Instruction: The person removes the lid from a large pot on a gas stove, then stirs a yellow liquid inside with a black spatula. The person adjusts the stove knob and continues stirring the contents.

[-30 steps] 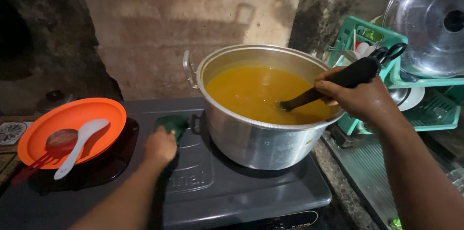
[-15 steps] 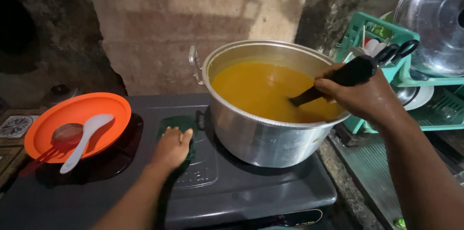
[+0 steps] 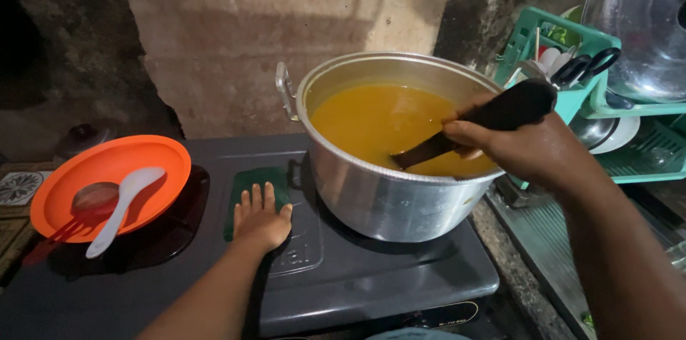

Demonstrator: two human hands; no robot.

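1. While dipped into orange soup, dark ladle point(image 3: 493, 120) gripped by right hand point(image 3: 525, 148), fingers closed round handle; big metal pot point(image 3: 389, 190) on stove's point(image 3: 400, 276) right side.
2. Left hand point(image 3: 260, 220) flat, fingers spread, pressing green pad point(image 3: 251, 184) mid-stove, likely bracing.
3. Orange plate point(image 3: 107, 168) with white spoon point(image 3: 123, 206) at left edge.

I saw a silvery round metal pot point(image 3: 386, 190) filled with orange-yellow liquid point(image 3: 379, 122), stirred by a black-handled ladle point(image 3: 493, 118). A dark green rectangular pad point(image 3: 250, 186) lay on the dark grey stove top point(image 3: 371, 276). The round orange plastic plate point(image 3: 93, 168) carried a white spoon point(image 3: 125, 204). The dish rack point(image 3: 572, 97) was turquoise.
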